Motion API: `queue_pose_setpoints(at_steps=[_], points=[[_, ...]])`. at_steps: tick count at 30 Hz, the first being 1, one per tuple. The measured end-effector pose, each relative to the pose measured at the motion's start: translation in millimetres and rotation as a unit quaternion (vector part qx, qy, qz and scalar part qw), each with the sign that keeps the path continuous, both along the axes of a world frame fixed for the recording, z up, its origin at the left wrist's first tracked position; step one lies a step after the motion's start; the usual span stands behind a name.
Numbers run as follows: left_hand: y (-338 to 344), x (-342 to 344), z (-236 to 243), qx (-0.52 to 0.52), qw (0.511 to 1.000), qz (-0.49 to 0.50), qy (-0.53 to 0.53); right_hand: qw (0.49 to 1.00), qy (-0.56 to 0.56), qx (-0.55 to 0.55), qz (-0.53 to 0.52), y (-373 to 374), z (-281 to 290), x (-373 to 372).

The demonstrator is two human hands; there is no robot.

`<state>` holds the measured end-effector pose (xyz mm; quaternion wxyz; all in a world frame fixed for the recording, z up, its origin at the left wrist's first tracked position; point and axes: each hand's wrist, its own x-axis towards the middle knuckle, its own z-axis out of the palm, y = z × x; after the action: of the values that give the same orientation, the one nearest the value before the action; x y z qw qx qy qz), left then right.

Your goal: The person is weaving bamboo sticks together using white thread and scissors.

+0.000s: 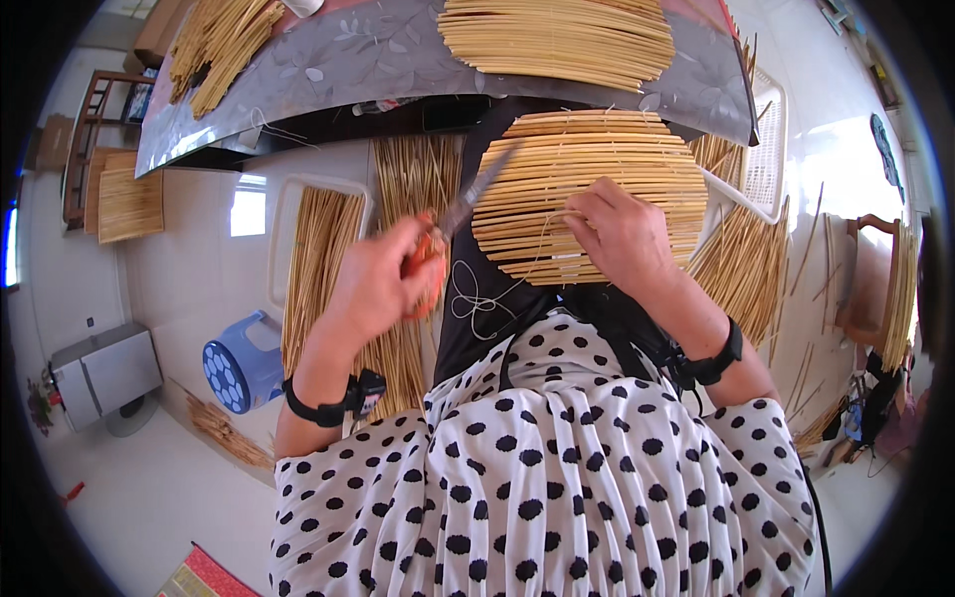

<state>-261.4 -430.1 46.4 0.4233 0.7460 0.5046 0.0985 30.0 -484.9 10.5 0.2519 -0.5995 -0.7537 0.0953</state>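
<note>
My left hand (376, 277) is closed around the orange handles of a pair of scissors (479, 192). Their blades point up and right, with the tip over the left edge of a mat of thin sticks (587, 149). The mat lies on my dark-trousered lap, its slats running crosswise and bound by rows of thread. Over its lower part, my right hand (627, 237) pinches a thin pale string (487, 300). From those fingers the string runs down past the mat's lower left edge and lies in loops on my thigh.
A grey patterned table (348, 65) stands ahead, bearing a second stick mat (557, 40) and a stick bundle (221, 50). More sticks (323, 234) fill a tray at left. A white basket (766, 149) and loose sticks (741, 264) are at right, a blue stool (244, 360) at left.
</note>
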Motion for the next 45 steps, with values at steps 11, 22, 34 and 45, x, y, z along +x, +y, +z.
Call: queue_pose_setpoints(at_steps=[11,22,34,45], points=[[-28,0,11,0.074,0.956,-0.170,0.227,0.998,-0.060,-0.036,0.006,4,-16,-3],[-39,0,-7,-0.457,0.873,-0.072,-0.154,0.999,-0.047,-0.015,0.021,4,-7,-4],[-47,6,-19,-0.552,0.802,-0.058,-0.222,0.991,-0.113,-0.055,0.052,8,-11,-6],[-48,12,-33,-0.596,0.755,-0.043,-0.269,0.981,-0.168,-0.087,0.041,7,-4,-10]])
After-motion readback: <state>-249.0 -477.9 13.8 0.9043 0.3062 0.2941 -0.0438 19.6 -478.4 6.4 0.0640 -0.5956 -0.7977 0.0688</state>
